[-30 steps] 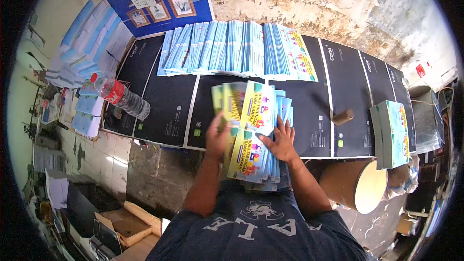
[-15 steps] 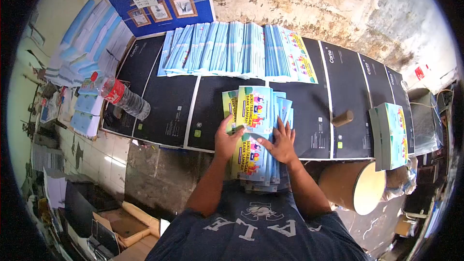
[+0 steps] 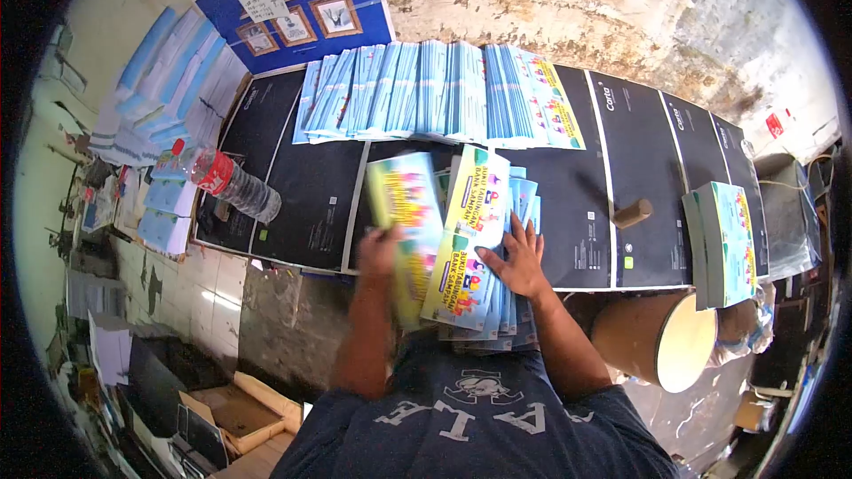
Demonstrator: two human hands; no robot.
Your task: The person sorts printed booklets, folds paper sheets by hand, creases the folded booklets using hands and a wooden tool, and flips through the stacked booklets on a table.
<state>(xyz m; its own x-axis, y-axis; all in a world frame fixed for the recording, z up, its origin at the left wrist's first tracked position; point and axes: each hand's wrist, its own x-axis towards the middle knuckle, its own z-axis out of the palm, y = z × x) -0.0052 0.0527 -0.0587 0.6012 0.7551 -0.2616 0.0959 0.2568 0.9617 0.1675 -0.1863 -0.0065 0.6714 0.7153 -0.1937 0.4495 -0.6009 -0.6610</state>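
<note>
A yellow and blue printed booklet (image 3: 410, 213), smeared by motion, is in my left hand (image 3: 377, 253). The fingers are closed on its left edge, left of the pile. My right hand (image 3: 522, 262) lies on the right side of the pile of booklets (image 3: 479, 204) with its fingers spread. The pile's top cover reads "Buku Tabungan Bank Sampah" twice. Its sheets are fanned unevenly, and the near end hangs over the table edge towards my shirt.
A long row of booklets (image 3: 417, 93) leans along the back of the black table (image 3: 311, 204). A plastic bottle (image 3: 231, 182) lies on the left. A wooden peg-like piece (image 3: 633, 213) and a thick booklet stack (image 3: 729, 244) are on the right. Below stands a round drum (image 3: 683, 341).
My left hand has moved left, carrying a booklet away from the pile. My right hand has stayed on the pile, and the top booklets have tilted slightly.
</note>
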